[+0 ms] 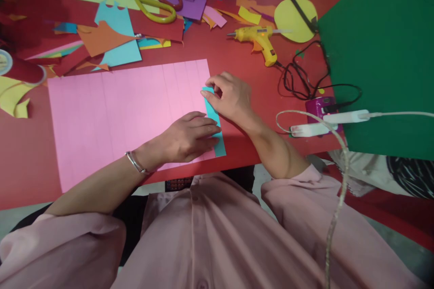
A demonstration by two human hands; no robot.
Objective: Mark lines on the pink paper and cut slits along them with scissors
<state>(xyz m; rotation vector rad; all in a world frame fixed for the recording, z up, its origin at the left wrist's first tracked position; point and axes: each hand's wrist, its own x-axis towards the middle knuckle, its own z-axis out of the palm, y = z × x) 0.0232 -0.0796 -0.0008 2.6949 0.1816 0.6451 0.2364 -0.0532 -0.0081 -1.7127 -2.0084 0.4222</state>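
A large pink paper sheet (118, 108) with faint ruled lines lies on the red table (237, 58). A narrow teal paper strip (220, 144) runs along the sheet's right edge. My left hand (190, 137) lies flat, fingers stretched out, pressing on the strip and the pink sheet near their lower end. My right hand (228, 97) is curled, its fingertips pinching the top end of the teal strip at the sheet's edge.
A yellow glue gun (259, 38) with a black cord lies right of the sheet. Scissors (152, 0) and coloured paper scraps (111, 36) crowd the far side. A green sheet (383, 54) covers the right. A white power strip (315, 126) sits at the table's near right edge.
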